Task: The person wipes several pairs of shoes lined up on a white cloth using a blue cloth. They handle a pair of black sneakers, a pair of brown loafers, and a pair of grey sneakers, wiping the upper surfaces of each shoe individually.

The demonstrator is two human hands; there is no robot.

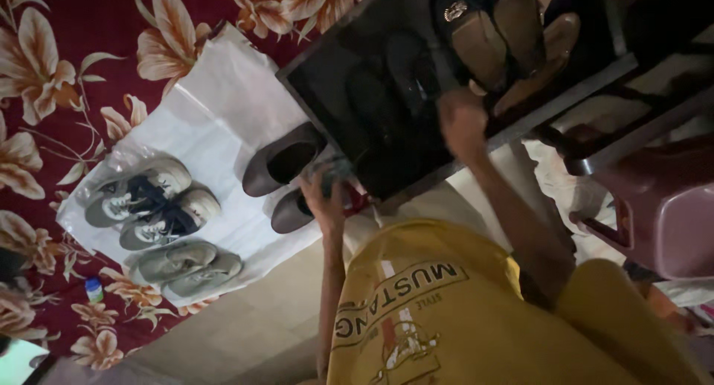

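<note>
Brown shoes (286, 180) at frame centre, on white sheet (216, 110). Left hand (326, 199) touching one shoe, grip unclear. Right hand (461, 121) at dark shelf (565, 95) edge, grip unclear. Step: handling shoe; next needs firm hold.

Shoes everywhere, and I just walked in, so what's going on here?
A person in a yellow shirt is bent over a dark shoe rack. The left hand holds a cloth beside a brown flat shoe, and the right hand rests on the rack's edge below dark slip-ons. Two pairs of sneakers and a grey pair lie on a white sheet over a floral rug.
</note>
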